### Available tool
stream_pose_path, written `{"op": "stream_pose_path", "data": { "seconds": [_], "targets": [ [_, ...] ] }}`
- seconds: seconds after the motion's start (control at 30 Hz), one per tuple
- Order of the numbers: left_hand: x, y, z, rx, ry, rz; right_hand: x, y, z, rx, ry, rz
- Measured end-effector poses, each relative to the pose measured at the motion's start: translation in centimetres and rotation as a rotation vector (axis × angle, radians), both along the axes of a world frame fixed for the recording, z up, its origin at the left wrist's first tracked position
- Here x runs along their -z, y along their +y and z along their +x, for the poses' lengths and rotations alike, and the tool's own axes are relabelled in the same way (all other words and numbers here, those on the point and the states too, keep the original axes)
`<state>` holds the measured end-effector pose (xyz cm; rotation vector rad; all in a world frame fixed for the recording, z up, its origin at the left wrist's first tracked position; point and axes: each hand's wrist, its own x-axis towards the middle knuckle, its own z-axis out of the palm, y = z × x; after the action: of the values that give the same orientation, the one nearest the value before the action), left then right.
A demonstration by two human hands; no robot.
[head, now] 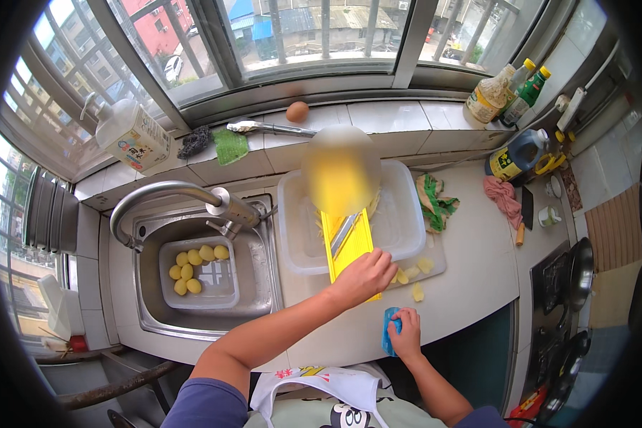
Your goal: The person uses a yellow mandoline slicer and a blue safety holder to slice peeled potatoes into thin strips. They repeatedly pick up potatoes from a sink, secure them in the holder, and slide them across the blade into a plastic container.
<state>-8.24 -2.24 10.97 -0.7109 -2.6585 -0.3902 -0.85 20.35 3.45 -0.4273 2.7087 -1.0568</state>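
Observation:
A yellow mandoline slicer (348, 241) with a metal blade leans across a clear plastic tub (406, 214); a blurred disc covers its upper part. My left hand (366, 275) lies over its lower end, fingers curled at its right edge; what they grip is hidden. Low at the counter's front edge, my right hand (406, 331) holds a blue plastic piece (389, 331). Pale yellow slices (418, 291) lie right of my left hand, some on a cutting board (436, 265). Yellow shreds show inside the tub. Several peeled potatoes (194, 257) sit in a clear plastic container (208, 304) in the sink.
The steel sink (257, 278) and its curved faucet (166, 187) are on the left. A green-patterned cloth (436, 203), a pink cloth (503, 200) and a knife (527, 208) lie right of the tub. Bottles (527, 96), tongs (278, 128) and an egg (297, 112) rest on the sill.

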Motion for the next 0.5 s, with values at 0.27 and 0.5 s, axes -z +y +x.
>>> {"op": "stream_pose_path", "data": {
  "seconds": [0.27,0.5],
  "targets": [
    [2.4,-2.2,3.5,-0.146,0.026,0.376,0.3,-0.3,1.1,0.008,-0.041,-0.009],
    [18.9,-23.2,16.6,-1.201,-0.175,0.603,0.3,2.1,1.6,0.273,-0.125,-0.011]
  ]
}}
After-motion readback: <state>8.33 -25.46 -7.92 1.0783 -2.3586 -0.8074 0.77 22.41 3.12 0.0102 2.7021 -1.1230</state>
